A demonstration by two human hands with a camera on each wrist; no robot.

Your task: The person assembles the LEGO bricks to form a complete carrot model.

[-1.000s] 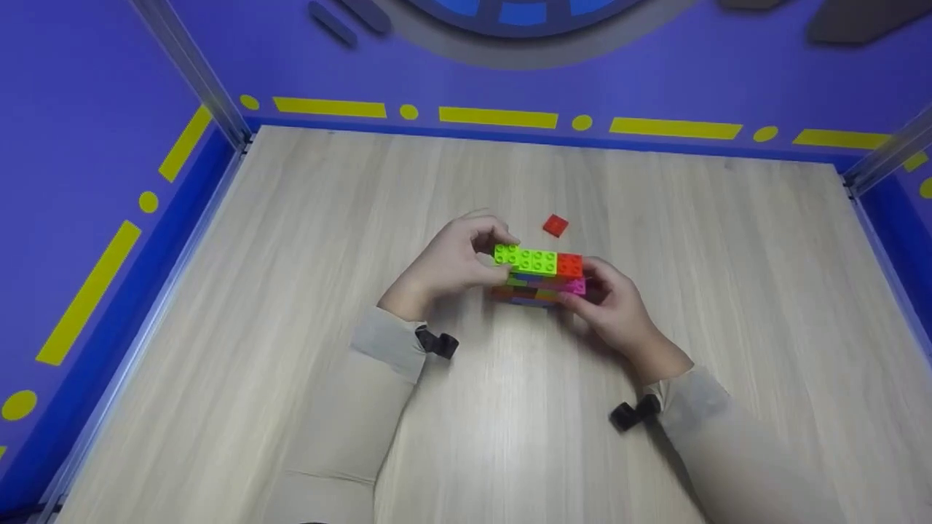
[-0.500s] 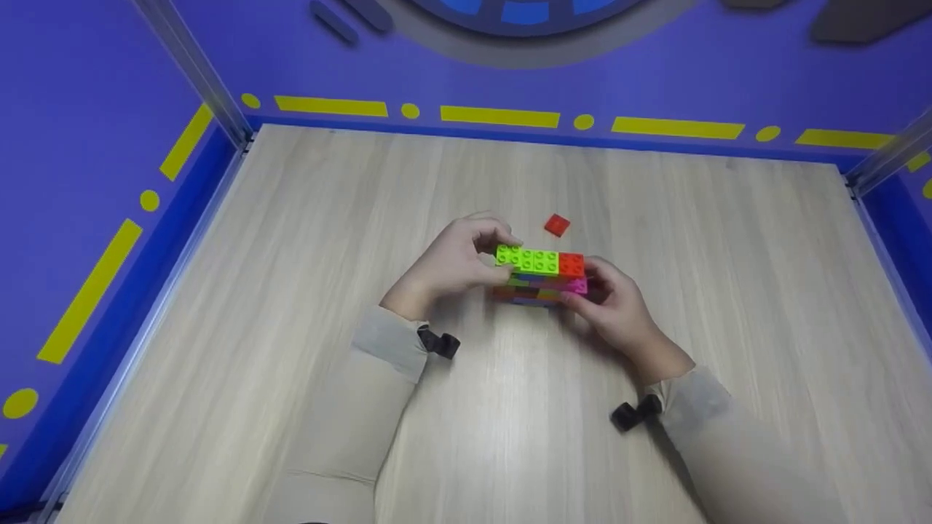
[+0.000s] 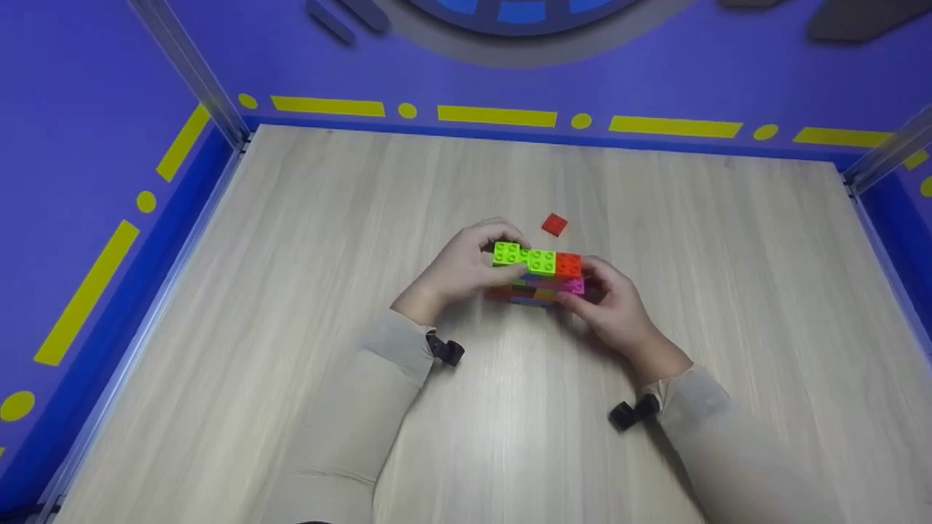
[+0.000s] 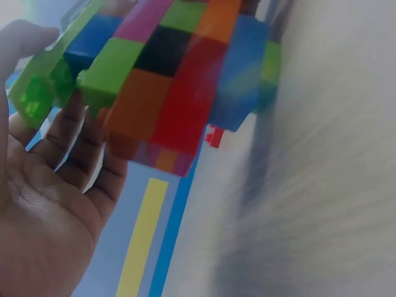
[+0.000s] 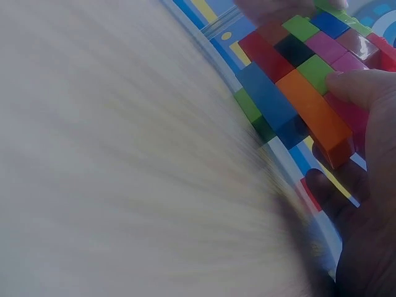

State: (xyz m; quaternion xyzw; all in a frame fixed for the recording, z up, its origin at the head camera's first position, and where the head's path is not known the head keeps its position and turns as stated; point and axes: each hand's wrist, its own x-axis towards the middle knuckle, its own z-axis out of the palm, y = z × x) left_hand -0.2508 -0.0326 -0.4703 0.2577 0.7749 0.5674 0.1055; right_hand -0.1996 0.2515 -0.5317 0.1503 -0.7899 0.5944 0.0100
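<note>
A stack of multicoloured toy building bricks [image 4: 164, 49] stands at mid-table, several layers tall. Lime green bricks [image 3: 542, 261] and a red brick [image 3: 569, 265] form its top row, studs up; the lime end juts out at the left. My left hand [image 3: 466, 266] pinches the lime top row, thumb on the near side and fingers behind. At the other end, my right hand [image 3: 619, 309] grips the stack, its thumb on the near face beside a pink brick [image 3: 574, 285] and its fingers behind. The orange brick [image 5: 318, 117] lower down shows in the right wrist view.
A loose small red brick [image 3: 554, 225] lies on the wooden table [image 3: 349, 196] just behind the stack. Blue panels [image 3: 495, 87] with yellow marks rise along the table's back and sides.
My left hand has slid slightly right along the lime top row, its thumb now nearer the middle. My right hand and the stack stay in place.
</note>
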